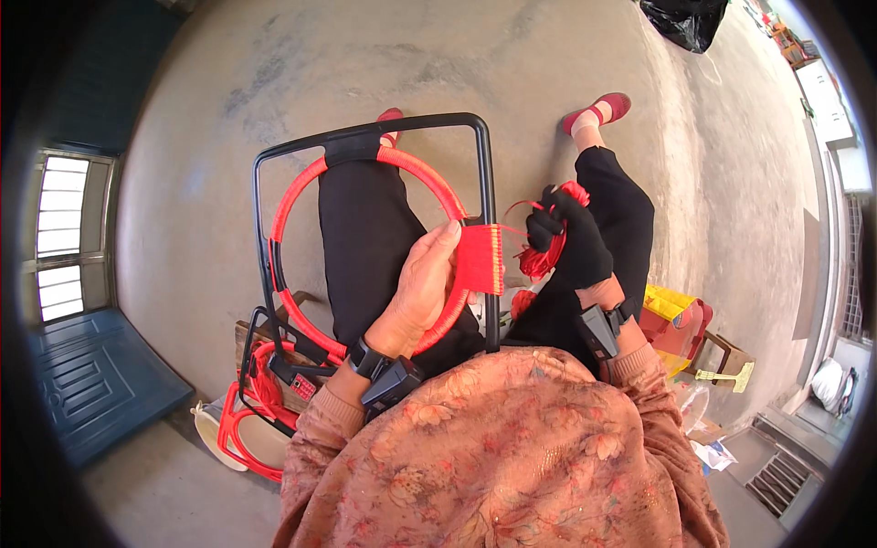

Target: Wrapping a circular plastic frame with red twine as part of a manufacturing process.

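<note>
Here we are, with the bare left hand (427, 279) near the centre of the clock face, clamped on a round hoop wrapped in bright red cord (425, 167), right where it meets a flat, squarish block of tightly wound red cord (480, 259). The thumb lies up along the front, pointing to one o'clock! That hoop sits inside a black, round-cornered rectangular tube frame (402, 122), tilted above the lap and leaning out toward eleven o'clock.

Over to three o'clock: the right hand (575, 239), in a black glove, is curled around a loose bundle of shiny red cord (541, 262). Hands well apart, folks, and thin red strands (513, 228) span the gap between block and glove.

Underneath, two legs in black trousers (365, 237), with a red slip-on shoe (614, 107) out at half past one. At eight o'clock, beside the left forearm, there's another black tube frame with red cord (265, 384). Half past three brings a yellow-and-red bag (665, 315) beside the right wrist, which wears a dark strapped device (600, 331). Far out at half past one, a crumpled black plastic bag (690, 23) rests on the grey concrete floor (512, 55)!
</note>
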Demonstrator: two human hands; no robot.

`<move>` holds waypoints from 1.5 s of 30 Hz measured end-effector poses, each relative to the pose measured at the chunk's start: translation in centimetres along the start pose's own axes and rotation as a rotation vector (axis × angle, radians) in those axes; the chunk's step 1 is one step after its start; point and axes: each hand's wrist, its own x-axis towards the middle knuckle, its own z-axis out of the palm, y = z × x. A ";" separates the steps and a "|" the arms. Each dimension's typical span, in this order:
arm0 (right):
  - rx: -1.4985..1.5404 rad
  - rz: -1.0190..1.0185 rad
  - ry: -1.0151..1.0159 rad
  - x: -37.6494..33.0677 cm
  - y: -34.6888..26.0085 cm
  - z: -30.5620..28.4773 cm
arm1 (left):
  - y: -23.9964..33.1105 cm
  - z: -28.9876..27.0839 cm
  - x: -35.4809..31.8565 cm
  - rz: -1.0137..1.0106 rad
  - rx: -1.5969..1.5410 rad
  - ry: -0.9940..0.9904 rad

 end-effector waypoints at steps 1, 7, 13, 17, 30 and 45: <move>-0.127 0.017 -0.001 -0.3 0.1 0.1 | 0.0 0.1 -0.1 -0.008 -0.007 0.003; -0.521 0.170 0.254 -0.5 -2.9 0.6 | -0.6 -0.3 0.5 0.054 0.135 0.142; -1.779 -0.402 0.512 0.7 -4.1 4.2 | -0.1 1.0 -0.1 0.284 0.144 0.218; -2.145 -1.129 -0.276 2.2 -0.6 8.3 | -0.2 1.6 -0.1 0.538 0.204 0.283; -0.867 -0.033 0.076 1.2 -0.6 3.0 | -2.3 -1.7 1.0 0.405 0.199 0.333; -1.083 0.404 -0.191 1.6 -0.8 4.3 | -0.2 -0.1 0.5 0.129 -0.195 0.190</move>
